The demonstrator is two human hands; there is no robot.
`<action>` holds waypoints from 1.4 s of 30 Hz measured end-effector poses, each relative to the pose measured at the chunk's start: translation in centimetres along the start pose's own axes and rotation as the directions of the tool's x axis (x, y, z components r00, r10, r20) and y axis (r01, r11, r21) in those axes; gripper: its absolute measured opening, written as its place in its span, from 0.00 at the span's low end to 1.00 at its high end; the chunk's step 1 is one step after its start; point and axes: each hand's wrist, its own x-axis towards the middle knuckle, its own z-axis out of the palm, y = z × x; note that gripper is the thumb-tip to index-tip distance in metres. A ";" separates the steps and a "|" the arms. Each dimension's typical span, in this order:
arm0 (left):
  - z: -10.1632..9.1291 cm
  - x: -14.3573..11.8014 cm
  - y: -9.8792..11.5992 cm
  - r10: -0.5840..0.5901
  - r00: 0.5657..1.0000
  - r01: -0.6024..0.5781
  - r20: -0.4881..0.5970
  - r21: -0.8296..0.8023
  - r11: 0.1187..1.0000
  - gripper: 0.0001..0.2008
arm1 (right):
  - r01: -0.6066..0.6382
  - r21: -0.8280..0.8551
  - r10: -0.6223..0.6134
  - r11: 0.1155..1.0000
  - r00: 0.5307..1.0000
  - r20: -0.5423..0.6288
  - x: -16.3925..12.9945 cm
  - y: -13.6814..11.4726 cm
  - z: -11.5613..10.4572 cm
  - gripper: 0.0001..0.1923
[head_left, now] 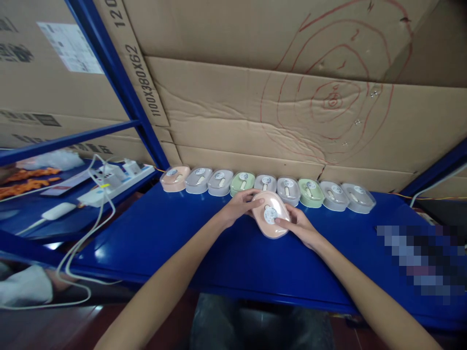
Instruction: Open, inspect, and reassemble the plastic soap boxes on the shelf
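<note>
Pink boxed mouse (270, 214) sits gripped between our left hand (239, 206) and right hand (299, 226), fingers closed on it, above the blue surface (204, 248); nine boxed mice (268, 188) already line the back.

I count nine cases in the row (266, 188): one pink (175, 178), two green (242, 183), six grey (198, 180). A tenth, pink (270, 214), sits in front. One power strip (116, 182).
</note>
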 end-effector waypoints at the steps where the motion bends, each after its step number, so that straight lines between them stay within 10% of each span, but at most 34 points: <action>1: 0.0 0.1 -0.1 0.000 1.000 0.000 -0.024 0.005 1.000 0.42 | 0.015 -0.012 -0.015 1.000 1.000 0.001 0.1 0.2 0.0 0.29; 16: -0.5 0.4 -0.4 0.092 0.988 -0.058 -0.122 0.261 0.963 0.31 | 0.111 -0.133 -0.120 0.985 0.991 -0.063 0.6 1.7 -0.1 0.24; 23: -1.0 -0.3 0.1 0.268 0.929 0.087 -0.256 0.853 0.514 0.24 | 0.126 -0.192 -0.158 0.973 0.974 -0.160 0.9 2.0 -1.0 0.23; 30: 0.8 -2.8 2.1 0.584 0.800 -0.017 -0.142 0.966 0.258 0.20 | 0.130 -0.224 -0.169 0.966 0.972 -0.164 1.2 2.3 -1.3 0.24; 36: 3.8 -8.4 -0.5 0.446 0.868 -0.293 0.219 0.950 0.104 0.29 | 0.140 -0.247 -0.181 0.959 0.971 -0.154 1.2 2.3 -1.4 0.24; 42: 0.0 -13.2 -3.5 0.420 0.903 -0.144 0.090 0.985 0.098 0.34 | 0.155 -0.315 -0.211 0.936 0.965 -0.155 1.0 2.4 -1.4 0.26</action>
